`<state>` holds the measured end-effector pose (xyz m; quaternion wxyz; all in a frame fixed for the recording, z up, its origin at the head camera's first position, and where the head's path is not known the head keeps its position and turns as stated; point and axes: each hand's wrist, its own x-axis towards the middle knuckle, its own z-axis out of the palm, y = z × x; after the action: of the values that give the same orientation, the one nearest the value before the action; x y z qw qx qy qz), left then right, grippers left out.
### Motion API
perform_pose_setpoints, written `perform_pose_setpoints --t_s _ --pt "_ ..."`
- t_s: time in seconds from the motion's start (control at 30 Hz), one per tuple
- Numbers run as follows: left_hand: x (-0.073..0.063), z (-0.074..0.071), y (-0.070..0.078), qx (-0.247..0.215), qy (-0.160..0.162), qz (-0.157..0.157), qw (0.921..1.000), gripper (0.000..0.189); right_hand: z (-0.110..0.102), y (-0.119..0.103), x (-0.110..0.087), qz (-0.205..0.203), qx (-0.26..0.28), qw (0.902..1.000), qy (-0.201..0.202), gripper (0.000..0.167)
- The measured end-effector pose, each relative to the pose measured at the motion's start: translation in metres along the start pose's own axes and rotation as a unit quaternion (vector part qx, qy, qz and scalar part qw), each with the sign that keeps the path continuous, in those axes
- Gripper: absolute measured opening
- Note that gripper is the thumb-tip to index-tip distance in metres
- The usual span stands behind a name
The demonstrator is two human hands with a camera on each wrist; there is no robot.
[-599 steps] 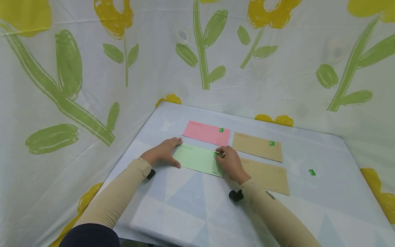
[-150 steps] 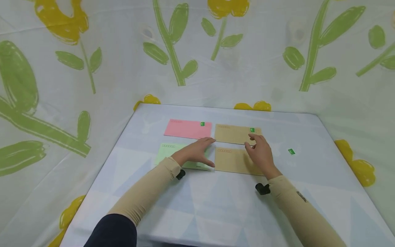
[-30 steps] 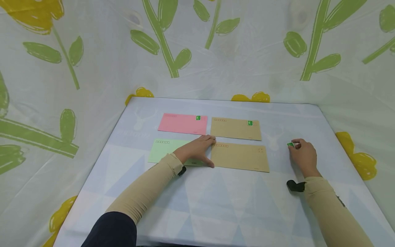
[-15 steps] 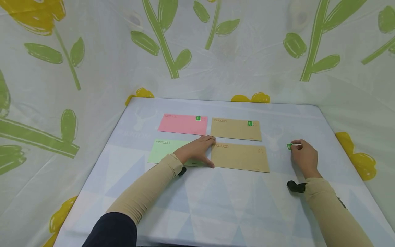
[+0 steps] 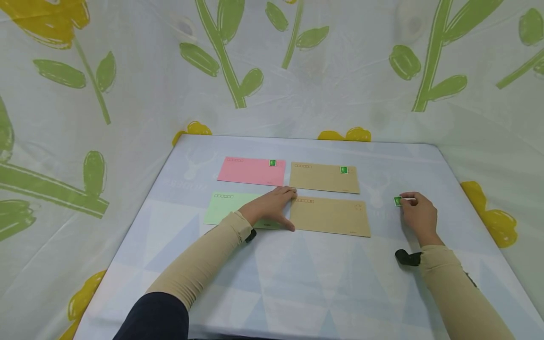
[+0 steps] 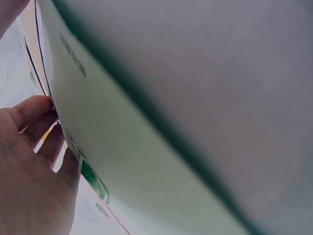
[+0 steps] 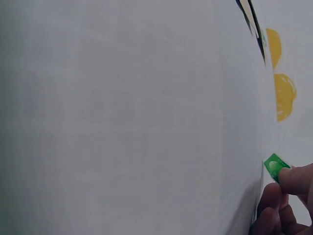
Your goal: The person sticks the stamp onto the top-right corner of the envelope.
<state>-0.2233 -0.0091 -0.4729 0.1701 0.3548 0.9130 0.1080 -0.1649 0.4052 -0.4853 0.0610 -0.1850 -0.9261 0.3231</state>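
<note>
In the head view my right hand (image 5: 420,215) pinches a small green postage stamp (image 5: 397,201) at the right of the table. The right wrist view shows the stamp (image 7: 274,164) between thumb and fingertips. My left hand (image 5: 267,208) lies over the right end of a pale green envelope (image 5: 227,208), fingers spread, fingertips at the left edge of a plain brown envelope (image 5: 329,217). That brown envelope has a small printed mark at its upper right corner and no stamp. The left wrist view shows a stamp (image 6: 93,180) on the green envelope, hidden by my hand in the head view.
Behind these lie a pink envelope (image 5: 250,172) and another brown envelope (image 5: 316,178), each with a green stamp at upper right. All rest on a pale patterned tablecloth (image 5: 318,283). A white curtain with printed flowers (image 5: 357,94) encloses the table's back and sides.
Since twenty seconds ago, my left hand has moved right from the green envelope's left edge. My right hand has moved right and taken hold of the loose stamp, which has since turned slightly.
</note>
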Motion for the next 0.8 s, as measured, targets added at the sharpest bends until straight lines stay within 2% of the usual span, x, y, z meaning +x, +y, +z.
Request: perform_pose_setpoints --t_s 0.8 --pt "0.0 -0.001 0.0 -0.004 -0.001 -0.001 1.0 0.102 0.007 -0.016 -0.01 0.003 0.029 0.9995 0.015 0.039"
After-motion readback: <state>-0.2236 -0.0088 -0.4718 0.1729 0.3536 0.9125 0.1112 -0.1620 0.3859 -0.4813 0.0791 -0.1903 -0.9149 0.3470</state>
